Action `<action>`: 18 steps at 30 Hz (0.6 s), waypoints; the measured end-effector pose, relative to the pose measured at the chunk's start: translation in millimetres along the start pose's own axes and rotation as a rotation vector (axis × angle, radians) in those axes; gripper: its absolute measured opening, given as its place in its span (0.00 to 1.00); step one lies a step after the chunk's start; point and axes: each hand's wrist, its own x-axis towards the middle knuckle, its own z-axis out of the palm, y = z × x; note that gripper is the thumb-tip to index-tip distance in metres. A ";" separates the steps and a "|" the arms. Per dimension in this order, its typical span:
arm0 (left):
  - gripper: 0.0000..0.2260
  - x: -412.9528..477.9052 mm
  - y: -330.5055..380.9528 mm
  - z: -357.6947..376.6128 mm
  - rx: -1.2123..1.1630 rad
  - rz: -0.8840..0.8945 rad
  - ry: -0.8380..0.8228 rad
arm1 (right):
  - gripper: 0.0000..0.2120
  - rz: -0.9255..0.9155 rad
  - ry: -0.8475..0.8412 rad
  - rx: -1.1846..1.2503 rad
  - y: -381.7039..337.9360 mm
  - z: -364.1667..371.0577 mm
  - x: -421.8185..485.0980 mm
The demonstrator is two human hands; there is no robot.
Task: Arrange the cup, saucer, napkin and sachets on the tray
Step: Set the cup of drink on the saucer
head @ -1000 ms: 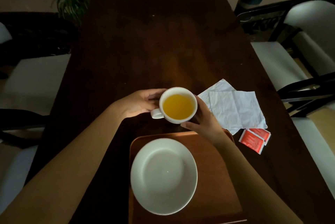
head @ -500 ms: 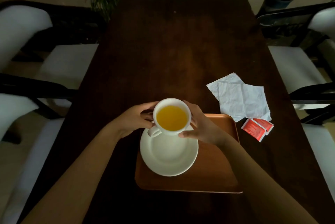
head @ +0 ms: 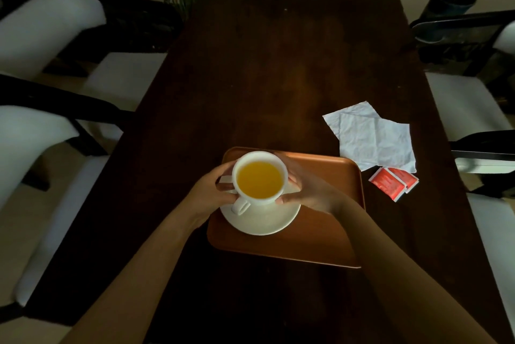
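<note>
- Teacup (head: pixel 259 180) of white ceramic, nearly full of yellow liquid, sits over the saucer (head: pixel 262 219) on the copper-coloured tray (head: pixel 328 204); whether it touches the saucer I cannot tell
- left hand (head: pixel 207 194) and right hand (head: pixel 308 190) both clasp its sides; handle (head: pixel 241 206) points toward the person
- rigid, smooth, breakable, likely to slop; best held level by the body
- paper napkin (head: pixel 372 139) and red sachets (head: pixel 393 182) lie on the table (head: pixel 264 70) beside the tray; light, limp, pinched at an edge

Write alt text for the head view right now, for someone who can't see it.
Both hands, left hand and right hand, hold a white cup of yellow-orange liquid over a white saucer on a brown tray on a dark table. To the tray's right, on the table, lie a white napkin and red sachets.
</note>
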 end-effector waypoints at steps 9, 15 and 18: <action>0.27 -5.8 -11.1 13.5 -0.051 0.025 0.096 | 0.45 0.048 -0.039 -0.018 2.1 -6.1 4.8; 0.30 -4.4 -14.9 16.3 -0.030 0.004 0.115 | 0.47 0.100 -0.085 -0.051 1.2 -12.9 8.0; 0.30 -4.8 -9.9 11.7 0.016 -0.008 0.163 | 0.48 0.120 -0.087 -0.089 -0.5 -17.4 7.9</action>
